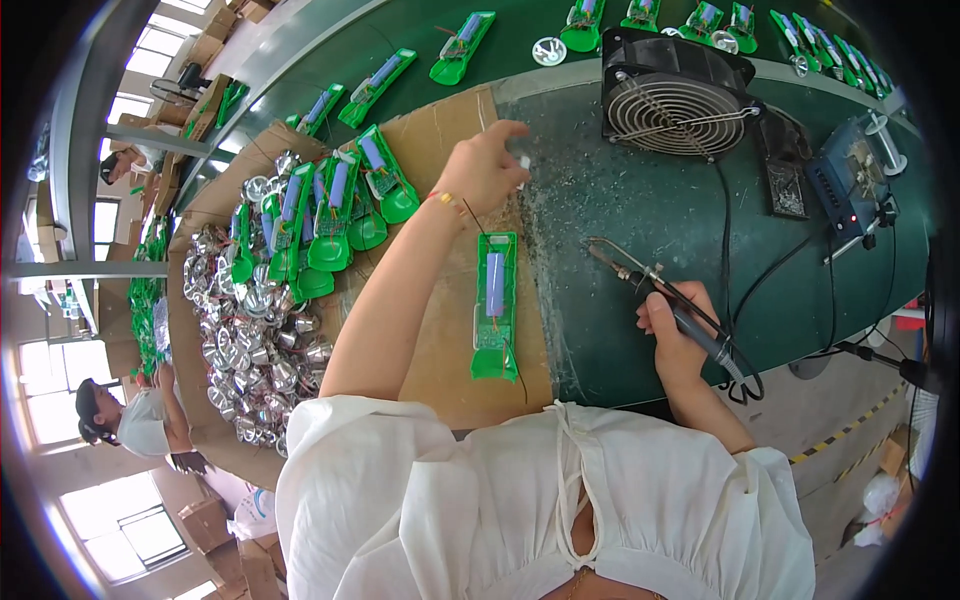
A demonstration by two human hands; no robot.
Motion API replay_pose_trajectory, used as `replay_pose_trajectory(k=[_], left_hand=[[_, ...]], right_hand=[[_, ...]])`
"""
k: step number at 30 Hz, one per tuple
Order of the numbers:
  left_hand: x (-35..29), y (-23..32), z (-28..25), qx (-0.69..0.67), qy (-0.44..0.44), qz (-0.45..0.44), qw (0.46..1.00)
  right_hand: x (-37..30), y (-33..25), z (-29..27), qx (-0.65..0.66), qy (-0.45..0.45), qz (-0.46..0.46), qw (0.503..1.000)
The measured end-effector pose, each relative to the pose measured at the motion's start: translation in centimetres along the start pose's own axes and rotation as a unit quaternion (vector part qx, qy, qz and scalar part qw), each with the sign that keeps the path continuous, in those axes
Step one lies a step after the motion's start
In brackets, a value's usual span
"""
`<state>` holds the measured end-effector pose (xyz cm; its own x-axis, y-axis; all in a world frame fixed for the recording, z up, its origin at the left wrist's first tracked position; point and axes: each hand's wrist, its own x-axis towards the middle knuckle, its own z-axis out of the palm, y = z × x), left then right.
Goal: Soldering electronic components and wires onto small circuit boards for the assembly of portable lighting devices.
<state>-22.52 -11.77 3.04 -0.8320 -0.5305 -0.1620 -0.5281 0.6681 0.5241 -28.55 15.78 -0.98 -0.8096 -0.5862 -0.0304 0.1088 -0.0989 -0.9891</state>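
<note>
My right hand [678, 335] is closed around a soldering iron [692, 328], whose tip and thin feed tube point up and left above the green mat. My left hand [483, 170] reaches over the far edge of the cardboard, its index finger and thumb apart. A small white piece [524, 164] shows by its fingertips; whether it is touched, I cannot tell. Nearer to me on the cardboard lies a green plastic housing [493, 345] with a purple cylindrical battery [495, 284], a small circuit board and loose dark wires. Neither hand touches that housing.
A cardboard box [205, 425] of silver reflector cups [262, 360] stands left, several green housings [330, 215] over its edge. A black fan [680, 100], a dark tray [785, 180] and a blue soldering station [850, 175] stand far right. More housings line the back; cables cross the mat.
</note>
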Motion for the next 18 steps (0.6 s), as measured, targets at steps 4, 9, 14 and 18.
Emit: replay_pose_trajectory(k=[4, 9, 14, 18], left_hand=[[-5.6, -1.3, 0.3, -0.240, 0.065, -0.009, 0.969], [-9.9, -0.4, 2.2, -0.426, 0.169, -0.146, 0.877], [-10.4, -1.1, 3.1, -0.343, 0.192, -0.108, 0.913], [-10.4, -1.5, 3.0, -0.295, 0.189, -0.085, 0.933]], right_hand=[[0.1, 0.0, -0.1, -0.013, -0.007, -0.003, 1.000], [0.1, 0.3, 0.1, -0.026, -0.012, -0.020, 0.999], [0.1, 0.3, 0.3, -0.031, -0.013, -0.030, 0.999], [0.0, 0.3, 0.3, -0.040, -0.006, -0.033, 0.999]])
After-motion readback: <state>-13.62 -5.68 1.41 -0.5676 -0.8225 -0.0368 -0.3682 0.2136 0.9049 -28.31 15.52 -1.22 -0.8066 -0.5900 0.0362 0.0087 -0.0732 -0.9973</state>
